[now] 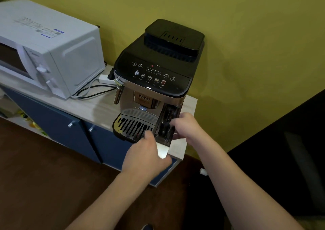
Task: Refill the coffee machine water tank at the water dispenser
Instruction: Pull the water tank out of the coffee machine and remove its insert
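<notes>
A black and silver coffee machine (pixel 158 67) stands on the right end of a light wooden counter (pixel 84 104). Its dark see-through water tank (pixel 166 124) sits in the machine's front right corner, its front end sticking out a little past the drip tray (pixel 135 126). My left hand (pixel 147 152) grips the tank's lower front left edge. My right hand (pixel 189 126) holds the tank's right side, fingers curled around its front. A red light glows on the control panel (pixel 152 66). No water dispenser is in view.
A white microwave (pixel 47 52) stands left of the machine, with cables and a power strip (pixel 105 79) between them. Blue cabinet doors (pixel 58 122) lie under the counter. Yellow-green wall behind, dark wooden floor below, a black object (pixel 281 150) at the right.
</notes>
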Tool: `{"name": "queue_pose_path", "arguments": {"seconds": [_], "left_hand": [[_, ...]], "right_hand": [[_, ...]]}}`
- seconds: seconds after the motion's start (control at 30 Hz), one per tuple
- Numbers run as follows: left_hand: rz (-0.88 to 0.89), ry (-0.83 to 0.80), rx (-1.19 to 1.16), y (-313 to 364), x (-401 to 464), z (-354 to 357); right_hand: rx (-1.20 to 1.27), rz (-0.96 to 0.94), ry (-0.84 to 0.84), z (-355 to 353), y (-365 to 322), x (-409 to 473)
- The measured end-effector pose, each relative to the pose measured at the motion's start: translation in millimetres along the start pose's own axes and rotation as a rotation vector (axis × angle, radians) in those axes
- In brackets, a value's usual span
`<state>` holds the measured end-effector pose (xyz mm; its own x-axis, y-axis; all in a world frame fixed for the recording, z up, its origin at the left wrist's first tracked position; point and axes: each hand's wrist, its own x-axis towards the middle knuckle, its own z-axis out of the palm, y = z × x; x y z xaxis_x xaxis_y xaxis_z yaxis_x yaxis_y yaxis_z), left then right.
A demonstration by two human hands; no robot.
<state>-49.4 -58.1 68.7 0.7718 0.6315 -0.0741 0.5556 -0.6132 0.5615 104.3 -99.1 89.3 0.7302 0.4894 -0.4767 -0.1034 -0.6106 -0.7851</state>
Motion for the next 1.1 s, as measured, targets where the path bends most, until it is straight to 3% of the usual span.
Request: {"name": "queue_pose_path", "arguments": {"seconds": [0.33,0.6,0.77,1.1], "left_hand": [[0.089,0.026,0.036,-6,-71,-6],[0.191,0.006,0.11,18,-73,12],[0.201,-0.082,0.097,48,-47,30],[0.092,-0.054,0.106,86,60,63]], "right_hand": [[-0.015,-0.031,0.026,16,45,-50],[-0.01,-0.012,0.124,-22,63,-63],[-0.022,0.027,0.18,-56,64,-47],[0.048,-0.001,0.156,-100,16,42]]}}
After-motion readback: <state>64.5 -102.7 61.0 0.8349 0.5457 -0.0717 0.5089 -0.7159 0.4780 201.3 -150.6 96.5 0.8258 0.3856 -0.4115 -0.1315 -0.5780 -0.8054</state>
